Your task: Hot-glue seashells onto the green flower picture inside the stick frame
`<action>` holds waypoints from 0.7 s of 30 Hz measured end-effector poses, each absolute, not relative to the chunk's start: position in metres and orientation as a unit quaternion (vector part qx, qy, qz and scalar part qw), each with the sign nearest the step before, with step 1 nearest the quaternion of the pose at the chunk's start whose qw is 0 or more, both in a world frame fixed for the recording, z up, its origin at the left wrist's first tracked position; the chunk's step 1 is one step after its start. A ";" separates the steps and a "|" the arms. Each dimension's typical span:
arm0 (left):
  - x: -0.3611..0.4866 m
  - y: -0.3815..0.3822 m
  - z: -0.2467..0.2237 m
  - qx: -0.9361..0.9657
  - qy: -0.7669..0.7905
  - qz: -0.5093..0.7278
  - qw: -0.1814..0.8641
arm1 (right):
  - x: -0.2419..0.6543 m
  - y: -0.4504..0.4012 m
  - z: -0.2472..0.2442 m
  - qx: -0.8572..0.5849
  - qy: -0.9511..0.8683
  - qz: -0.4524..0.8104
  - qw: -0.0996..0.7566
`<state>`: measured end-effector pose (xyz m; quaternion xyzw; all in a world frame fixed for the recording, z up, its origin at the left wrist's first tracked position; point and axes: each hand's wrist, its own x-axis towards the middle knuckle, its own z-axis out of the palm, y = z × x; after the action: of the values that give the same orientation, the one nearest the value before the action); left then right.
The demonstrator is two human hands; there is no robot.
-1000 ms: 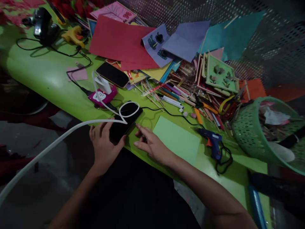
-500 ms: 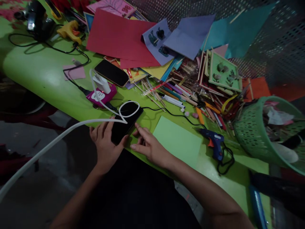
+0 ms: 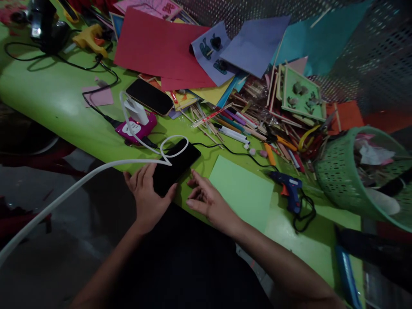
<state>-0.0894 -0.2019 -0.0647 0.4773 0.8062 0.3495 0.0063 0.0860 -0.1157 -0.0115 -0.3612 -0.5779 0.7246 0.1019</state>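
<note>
A black smartphone (image 3: 175, 165) lies at an angle near the edge of the green table. My left hand (image 3: 146, 195) is at its near end, fingers along the left side and thumb at the right side. Just right of the phone hovers my right hand (image 3: 210, 204), touching nothing, fingers loosely bent and apart. A white cable (image 3: 96, 169) loops over the phone and runs off to the lower left. Its other end goes to a white charger (image 3: 137, 111), plugged into a magenta power socket (image 3: 137, 128). Beyond that lies a second phone (image 3: 149, 97).
A light green paper sheet (image 3: 243, 191) lies right of my hands, beside a blue glue gun (image 3: 291, 189). Farther right stands a green basket (image 3: 337, 171) with scraps. Pens, sticks and coloured paper (image 3: 161, 47) crowd the back; a yellow glue gun (image 3: 92, 38) is at upper left.
My right hand has drawn back from the phone's edge toward the right, and its fingers have loosened. The phone and my left hand have shifted slightly right.
</note>
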 end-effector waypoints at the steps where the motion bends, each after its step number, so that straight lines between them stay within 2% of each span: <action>1: -0.089 -0.201 -0.066 0.474 0.805 0.358 0.004 | 0.086 -0.114 -0.011 -0.362 -0.576 0.727 0.097; 21: -0.090 -0.202 -0.069 0.485 0.786 0.383 -0.018 | 0.080 -0.108 -0.009 -0.343 -0.568 0.743 0.081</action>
<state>-0.0904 -0.2018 -0.0686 0.4851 0.7861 0.3827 -0.0176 0.0805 -0.1084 -0.0086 -0.3432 -0.5684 0.7434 0.0805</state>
